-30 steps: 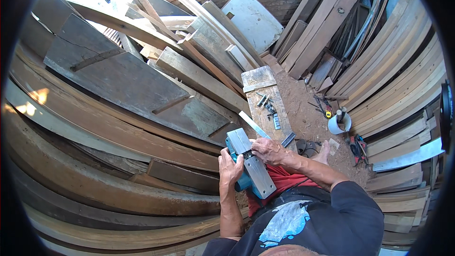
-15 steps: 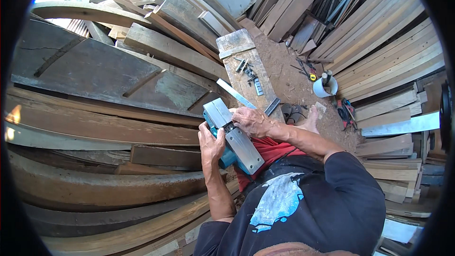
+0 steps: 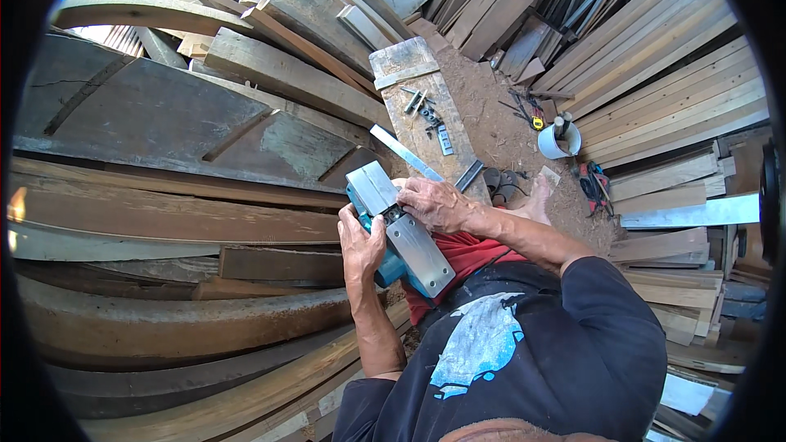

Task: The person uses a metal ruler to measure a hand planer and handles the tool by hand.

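Note:
A teal electric planer lies upside down across my lap, its metal sole facing up. My left hand grips its left side, with the thumb by the gap between the sole plates. At the cutter gap, the fingers of my right hand are bent together from the other side; what they pinch, if anything, is hidden. Beyond my hands is a worn wooden bench bearing small metal parts and a small pale-blue rectangular piece. A flat metal strip and a dark metal bar lie nearer the planer.
Long boards are stacked along the left, and more planks along the right. On the dusty floor stand a white bucket holding tools, a yellow tape measure and red-handled tools. My bare foot rests near sandals.
The whole view has shifted slightly, so the bench and planer appear a little further up and left. Both hands stay at nearly the same places on the planer.

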Demonstrator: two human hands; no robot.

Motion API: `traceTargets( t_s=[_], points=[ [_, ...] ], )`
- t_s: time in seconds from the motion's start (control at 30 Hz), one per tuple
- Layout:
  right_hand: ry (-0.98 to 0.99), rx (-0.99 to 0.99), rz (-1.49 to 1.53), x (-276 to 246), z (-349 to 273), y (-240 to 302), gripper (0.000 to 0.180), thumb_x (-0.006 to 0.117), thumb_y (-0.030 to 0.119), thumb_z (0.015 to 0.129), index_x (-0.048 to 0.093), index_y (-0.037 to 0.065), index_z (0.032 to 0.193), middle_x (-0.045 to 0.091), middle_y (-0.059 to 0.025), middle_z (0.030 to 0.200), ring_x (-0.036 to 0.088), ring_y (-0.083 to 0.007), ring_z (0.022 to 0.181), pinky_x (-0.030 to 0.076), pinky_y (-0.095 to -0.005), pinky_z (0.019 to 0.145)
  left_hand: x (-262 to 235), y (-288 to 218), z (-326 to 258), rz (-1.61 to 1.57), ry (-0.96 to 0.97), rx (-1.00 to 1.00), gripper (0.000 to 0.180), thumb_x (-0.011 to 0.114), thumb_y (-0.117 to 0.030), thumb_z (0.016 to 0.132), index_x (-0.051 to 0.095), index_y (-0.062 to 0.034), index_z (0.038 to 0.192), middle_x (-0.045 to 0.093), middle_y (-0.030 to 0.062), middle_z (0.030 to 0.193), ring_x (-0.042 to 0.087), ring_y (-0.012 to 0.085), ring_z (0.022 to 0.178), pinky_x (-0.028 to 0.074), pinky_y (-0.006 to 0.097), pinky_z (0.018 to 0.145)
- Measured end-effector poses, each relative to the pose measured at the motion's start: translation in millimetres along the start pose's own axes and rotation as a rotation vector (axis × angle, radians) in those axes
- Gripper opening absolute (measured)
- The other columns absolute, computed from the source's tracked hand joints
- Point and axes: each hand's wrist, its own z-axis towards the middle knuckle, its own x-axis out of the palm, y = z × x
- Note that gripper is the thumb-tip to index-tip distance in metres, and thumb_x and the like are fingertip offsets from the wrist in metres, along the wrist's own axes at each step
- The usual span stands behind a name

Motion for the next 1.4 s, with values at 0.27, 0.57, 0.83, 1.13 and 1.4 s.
traceTargets(
  t_s=[0.27, 0.57, 0.83, 1.13, 1.4],
  points=[
    [0.159, 0.042, -0.016, -5, 0, 0, 0.017, 0.060, 0.016, 0.094, 0.059, 0.005, 0.107, 0.060, -0.0160, 0.107, 0.063, -0.0357, 0.103, 0.054, -0.0442, 0.085, -1, 2, 1, 0.054, 0.013, 0.010, 0.046, 0.062, -0.020, 0.092, 0.045, 0.0052, 0.128, 0.056, 0.0266, 0.122, 0.056, 0.0383, 0.115, 0.044, 0.045, 0.100],
    [0.085, 0.264, -0.001, -5, 19, -31, 0.022, 0.056, 0.026, 0.098, 0.064, 0.006, 0.104, 0.065, -0.0156, 0.085, 0.066, -0.0357, 0.083, 0.055, -0.0458, 0.075, -2, -1, 4, 0.030, 0.002, -0.008, 0.047, 0.062, -0.019, 0.092, 0.045, 0.0049, 0.128, 0.056, 0.0268, 0.121, 0.056, 0.0391, 0.114, 0.045, 0.045, 0.100],
    [0.171, 0.747, -0.428, 24, 28, -170, 0.018, 0.059, 0.026, 0.095, 0.064, 0.009, 0.097, 0.069, -0.0191, 0.093, 0.070, -0.0382, 0.089, 0.056, -0.0499, 0.074, -1, 0, 4, -0.007, -0.004, -0.008, 0.054, 0.065, -0.017, 0.087, 0.043, 0.0063, 0.130, 0.056, 0.0276, 0.120, 0.052, 0.0422, 0.114, 0.040, 0.050, 0.101],
    [0.183, 0.668, -0.614, 50, 21, -174, 0.014, 0.058, 0.011, 0.087, 0.065, 0.010, 0.099, 0.066, -0.0192, 0.093, 0.070, -0.0383, 0.088, 0.057, -0.0498, 0.072, -1, 8, 1, -0.021, 0.004, -0.020, 0.054, 0.065, -0.016, 0.086, 0.043, 0.0063, 0.130, 0.055, 0.0285, 0.120, 0.052, 0.0428, 0.115, 0.040, 0.050, 0.101],
    [-0.184, 0.593, 0.104, -19, 10, -98, 0.021, 0.057, 0.013, 0.091, 0.073, 0.002, 0.099, 0.074, -0.0153, 0.089, 0.071, -0.0305, 0.085, 0.056, -0.0395, 0.080, -1, 10, 8, -0.018, -0.028, 0.052, 0.053, 0.065, -0.020, 0.088, 0.043, 0.0044, 0.130, 0.057, 0.0297, 0.118, 0.053, 0.0455, 0.112, 0.041, 0.052, 0.099]
  ],
)
